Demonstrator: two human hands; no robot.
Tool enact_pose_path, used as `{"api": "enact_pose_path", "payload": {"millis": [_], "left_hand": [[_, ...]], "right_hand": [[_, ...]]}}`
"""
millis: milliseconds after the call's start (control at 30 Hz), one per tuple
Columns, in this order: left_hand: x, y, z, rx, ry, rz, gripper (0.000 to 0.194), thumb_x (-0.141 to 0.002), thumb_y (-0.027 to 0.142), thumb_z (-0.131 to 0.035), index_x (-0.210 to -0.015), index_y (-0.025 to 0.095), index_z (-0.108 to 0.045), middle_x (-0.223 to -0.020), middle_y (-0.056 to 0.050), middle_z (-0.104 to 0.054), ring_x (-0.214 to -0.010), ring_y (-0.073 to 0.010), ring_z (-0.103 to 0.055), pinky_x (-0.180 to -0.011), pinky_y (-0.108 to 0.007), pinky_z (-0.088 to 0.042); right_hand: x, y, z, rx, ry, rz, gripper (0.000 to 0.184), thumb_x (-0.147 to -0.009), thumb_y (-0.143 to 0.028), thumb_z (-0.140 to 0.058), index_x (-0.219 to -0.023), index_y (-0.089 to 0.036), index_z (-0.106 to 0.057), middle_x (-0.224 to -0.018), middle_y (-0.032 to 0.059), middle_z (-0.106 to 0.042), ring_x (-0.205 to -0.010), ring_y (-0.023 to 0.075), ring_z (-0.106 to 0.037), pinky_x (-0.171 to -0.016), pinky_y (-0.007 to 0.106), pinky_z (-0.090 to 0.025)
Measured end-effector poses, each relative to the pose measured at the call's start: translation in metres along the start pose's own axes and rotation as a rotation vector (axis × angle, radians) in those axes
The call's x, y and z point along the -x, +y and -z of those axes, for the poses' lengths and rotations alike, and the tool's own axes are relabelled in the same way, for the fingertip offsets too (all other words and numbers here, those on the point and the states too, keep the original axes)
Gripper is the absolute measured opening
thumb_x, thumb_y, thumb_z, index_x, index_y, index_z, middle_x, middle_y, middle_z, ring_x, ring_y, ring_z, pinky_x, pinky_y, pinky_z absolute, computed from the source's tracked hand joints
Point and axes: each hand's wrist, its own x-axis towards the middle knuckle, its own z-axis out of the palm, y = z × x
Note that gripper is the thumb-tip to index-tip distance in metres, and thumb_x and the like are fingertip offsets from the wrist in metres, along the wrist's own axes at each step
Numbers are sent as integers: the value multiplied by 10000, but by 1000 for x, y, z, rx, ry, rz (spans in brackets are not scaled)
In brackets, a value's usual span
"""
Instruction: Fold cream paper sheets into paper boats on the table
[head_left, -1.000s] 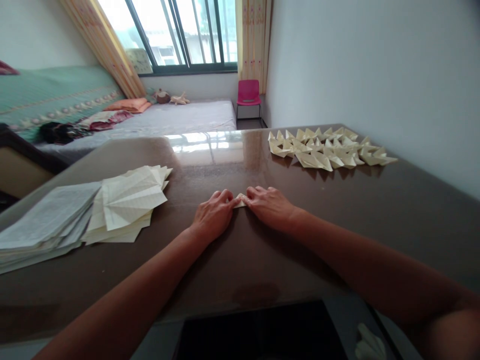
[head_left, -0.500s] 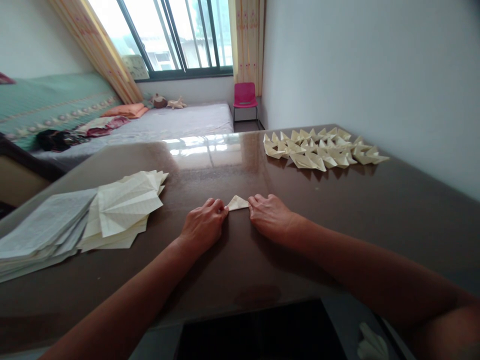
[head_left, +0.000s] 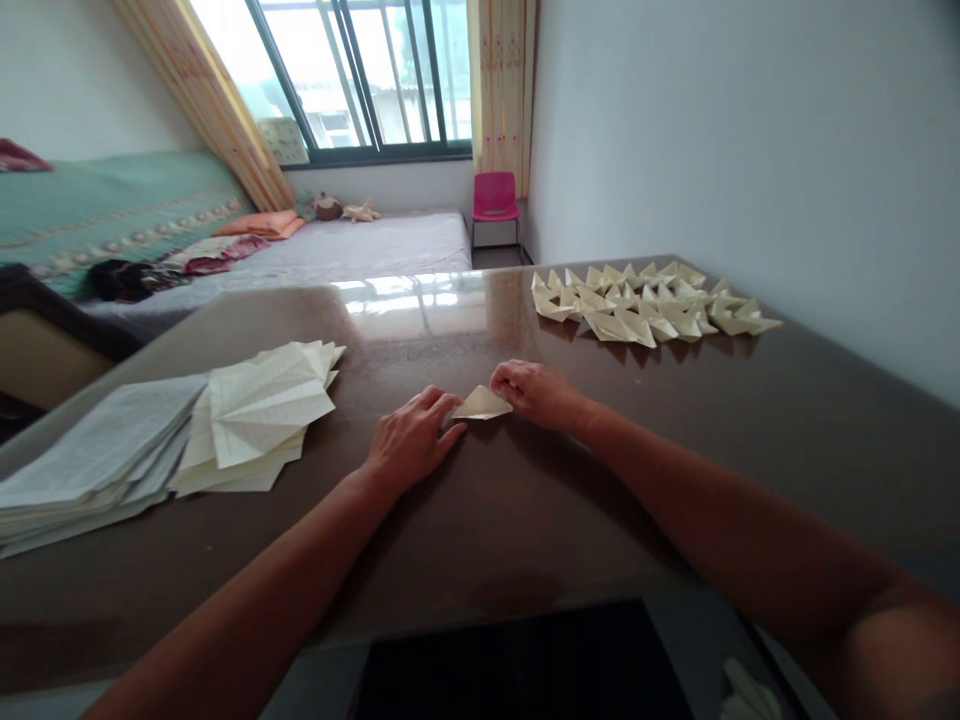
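A small cream folded paper boat [head_left: 482, 404] rests on the brown table in front of me, its middle point raised. My left hand [head_left: 414, 430] lies at its left tip, thumb and fingers apart, the fingertips against the paper. At the boat's right end, my right hand [head_left: 536, 390] has its fingers curled and pinched at the paper's upper right edge; the exact grip is partly hidden. To the left lies a stack of creased cream sheets [head_left: 262, 405], overlapping a pile of printed paper [head_left: 90, 440].
Several finished paper boats [head_left: 637, 305] stand in rows at the table's far right, near the white wall. Behind the glossy table [head_left: 420, 350] are a bed [head_left: 390, 240] and a pink chair [head_left: 495, 197]. A dark chair back [head_left: 52, 340] is at left.
The hands have drawn apart, showing more of the paper boat, which looks wider and more opened. My left thumb has come away from the fingers; my right hand has shifted up along the right edge.
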Motion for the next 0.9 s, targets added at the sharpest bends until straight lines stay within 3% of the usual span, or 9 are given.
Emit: {"api": "enact_pose_path", "payload": {"millis": [100, 200, 333, 533, 667, 767, 900], "left_hand": [[0, 0, 2, 13, -1, -4, 310, -892, 461, -444, -1146, 308, -534, -1127, -8, -591, -837, -178, -623, -610, -264, -441], [0, 0, 2, 15, -11, 6, 310, -887, 460, -454, -1139, 299, -535, -1117, -15, -591, -845, -181, -624, -618, -264, -444], [0, -1, 2, 17, -23, 7, 304, -886, 461, -456, -1133, 300, -529, -1104, -14, -591, -858, -186, -621, -619, -262, -442], [-2, -1, 3, 53, -38, 32, 306, -873, 474, -474, -1107, 282, -523, -1054, -19, -599, -846, -195, -620, -618, -273, -436], [-2, 0, 4, 70, -53, 46, 302, -864, 466, -488, -1096, 277, -525, -1019, -20, -600, -856, -194, -619, -643, -271, -442], [-2, 0, 3, 68, -47, 48, 305, -857, 464, -502, -1099, 281, -520, -1020, -18, -607, -855, -194, -623, -642, -267, -441], [-2, -3, 0, 136, -1, 53, 322, -859, 428, -513, -1150, 291, -503, -1032, -11, -611, -807, -177, -625, -636, -264, -446]], "right_hand": [[-1, 0, 0, -66, 73, -9, 155, -834, -156, -482, -948, -173, -585, -941, 37, -631, -750, 124, -546, -682, 221, -372], [-3, -2, 0, -119, 105, -17, 139, -872, -223, -477, -931, -168, -590, -890, 29, -625, -699, 111, -523, -647, 216, -360], [-3, -2, -3, -165, 48, -23, 190, -855, -337, -559, -931, -168, -598, -869, 14, -622, -650, 97, -503, -619, 214, -348], [0, -3, -6, -146, -31, 29, 185, -744, -199, -653, -923, -183, -607, -888, 1, -611, -671, 96, -504, -624, 202, -341], [2, -4, -3, -157, -113, 89, 140, -764, -201, -635, -904, -193, -637, -848, -5, -607, -664, 94, -503, -630, 199, -340], [2, -2, -1, -157, -118, 49, 96, -793, -251, -621, -846, -180, -659, -794, 0, -606, -646, 96, -488, -614, 204, -328], [-2, 0, -1, -281, -98, -16, 176, -842, -283, -543, -768, -146, -625, -666, -20, -548, -608, 91, -443, -585, 206, -312]]}}
